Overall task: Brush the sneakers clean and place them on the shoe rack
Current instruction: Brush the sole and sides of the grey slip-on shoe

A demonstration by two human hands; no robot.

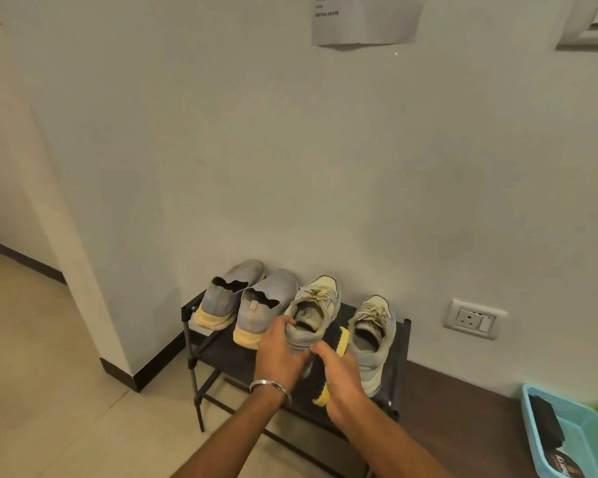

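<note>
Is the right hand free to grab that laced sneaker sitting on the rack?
Probably not yet: the right hand grips a yellow brush. The sneaker itself sits just beside it, nothing between them.

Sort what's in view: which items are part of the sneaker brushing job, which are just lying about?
In the job:
- laced sneaker, gripped by left hand
- yellow brush, held in right hand
- second laced sneaker
- shoe rack

Just lying about:
- grey slip-on pair on the rack
- blue basket
- wall socket
- paper notice
</note>
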